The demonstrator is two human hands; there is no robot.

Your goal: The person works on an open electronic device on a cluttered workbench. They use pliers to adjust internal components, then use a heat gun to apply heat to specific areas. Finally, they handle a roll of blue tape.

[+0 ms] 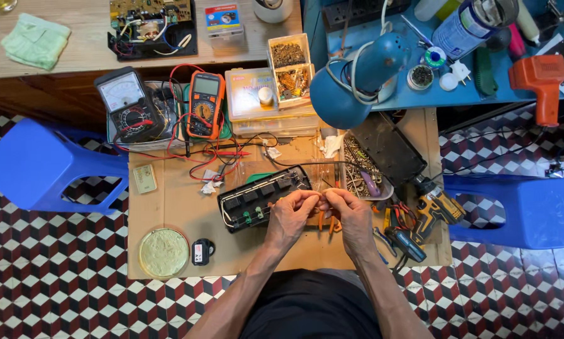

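My left hand (288,216) and my right hand (351,216) meet fingertip to fingertip over a low cardboard-topped work surface (169,207). Both pinch a thin wire (316,199) that runs toward an opened black power strip (260,196) lying just left of the hands. Orange-handled pliers (327,223) show partly under my hands. Which part of the wire each finger grips is too small to tell.
An orange multimeter (205,104), an analog meter (126,103) and red and black leads lie at the back. A blue lamp (363,75), a tray of screws (360,172), a yellow-black drill (436,210), a round dish (163,252) and blue stools (40,164) surround the work surface.
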